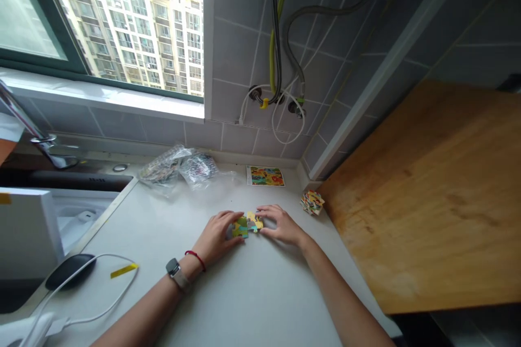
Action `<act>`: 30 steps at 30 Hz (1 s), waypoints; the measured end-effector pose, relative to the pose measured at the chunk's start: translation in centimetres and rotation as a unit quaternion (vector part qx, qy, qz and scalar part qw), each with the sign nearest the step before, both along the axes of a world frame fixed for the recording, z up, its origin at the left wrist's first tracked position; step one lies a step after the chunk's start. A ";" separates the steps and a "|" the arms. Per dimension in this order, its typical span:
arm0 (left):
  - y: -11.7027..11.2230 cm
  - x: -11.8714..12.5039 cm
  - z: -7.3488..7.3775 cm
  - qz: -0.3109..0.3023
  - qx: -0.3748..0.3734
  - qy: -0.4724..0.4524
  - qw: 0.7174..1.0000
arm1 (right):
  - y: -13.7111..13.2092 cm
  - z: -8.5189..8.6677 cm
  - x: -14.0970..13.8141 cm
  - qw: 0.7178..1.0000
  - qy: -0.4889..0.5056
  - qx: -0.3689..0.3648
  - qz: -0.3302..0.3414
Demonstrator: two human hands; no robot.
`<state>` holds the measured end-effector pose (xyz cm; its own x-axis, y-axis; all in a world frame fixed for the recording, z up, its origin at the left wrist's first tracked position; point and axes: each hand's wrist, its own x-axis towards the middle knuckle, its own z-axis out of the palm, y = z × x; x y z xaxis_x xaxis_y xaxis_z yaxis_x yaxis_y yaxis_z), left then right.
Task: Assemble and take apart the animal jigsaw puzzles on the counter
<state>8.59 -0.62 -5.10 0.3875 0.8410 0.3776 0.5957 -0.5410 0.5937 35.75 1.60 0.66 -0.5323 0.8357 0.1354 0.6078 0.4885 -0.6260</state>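
Note:
On the white countertop, my left hand (222,232) curls its thumb and fingers around a green-yellow jigsaw piece (240,227). Facing it, my right hand (280,224) grips a yellow and grey jigsaw piece (254,221) between thumb and fingers. The two pieces lie flat side by side, edges meeting; whether they are fully interlocked I cannot tell. A stack of jigsaw pieces (312,203) sits to the right of my right hand. Beyond my hands lies a colourful picture card (266,176).
Clear plastic bags of puzzle pieces (179,168) lie near the back wall. A sink with a faucet (52,152) is at left. A white cable (118,298) crosses the front left of the countertop (260,298). A wooden panel (439,200) bounds the right side.

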 end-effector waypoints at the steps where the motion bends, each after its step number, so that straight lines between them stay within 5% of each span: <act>1: -0.1 0.0 0.1 0.000 0.000 0.006 1.000 | 0.3 -0.4 0.1 1.000 0.008 0.001 0.003; 8: -0.6 0.1 0.9 -0.013 -0.009 0.046 0.999 | -0.2 -2.7 0.3 0.999 0.042 0.010 -0.017; 19: -0.6 -0.6 1.2 -0.040 -0.035 0.028 0.998 | -0.2 -3.0 0.1 0.995 0.084 0.045 -0.037; 30: -1.1 -0.5 2.9 -0.180 -0.034 0.101 0.978 | -0.2 -2.3 0.7 0.989 0.098 0.086 -0.072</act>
<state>8.05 -1.68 -2.22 0.7238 0.6567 0.2118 0.4822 -0.7009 0.5256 36.50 1.40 -1.66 -0.3587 0.8565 0.3712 0.5538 0.5153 -0.6540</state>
